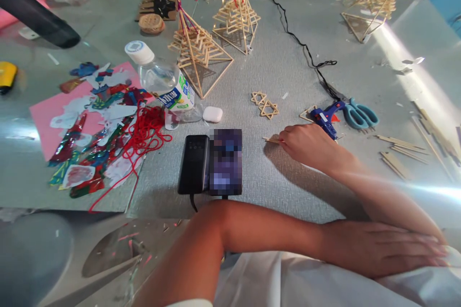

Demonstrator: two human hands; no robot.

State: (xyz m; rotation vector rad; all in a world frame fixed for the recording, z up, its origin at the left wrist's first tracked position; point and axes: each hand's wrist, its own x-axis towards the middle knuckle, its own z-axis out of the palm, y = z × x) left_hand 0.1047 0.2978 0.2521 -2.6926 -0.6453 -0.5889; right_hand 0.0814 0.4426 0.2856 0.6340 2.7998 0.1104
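My right hand (pixel 306 146) rests closed on the table, palm down. From its fingertips pokes the end of a thin wooden stick (pixel 271 139); the rest of it is hidden. My left arm crosses in front of me, and my left hand (pixel 389 249) lies flat with fingers stretched out against my right forearm near the elbow. Just beyond my right hand are a blue glue gun (pixel 324 117) and teal-handled scissors (pixel 360 112). Two small joined stick stars (pixel 265 104) lie to its upper left. Two phones (pixel 193 164) lie side by side to the left, one screen blurred out.
Pyramid-shaped stick ornaments (pixel 236 21) stand at the back. A plastic bottle (pixel 162 76), white earbud case (pixel 212 114), red yarn (pixel 147 127) and scraps on pink paper (pixel 43 124) occupy the left. Loose sticks (pixel 399 146) lie right. A black cord (pixel 302 43) runs backward.
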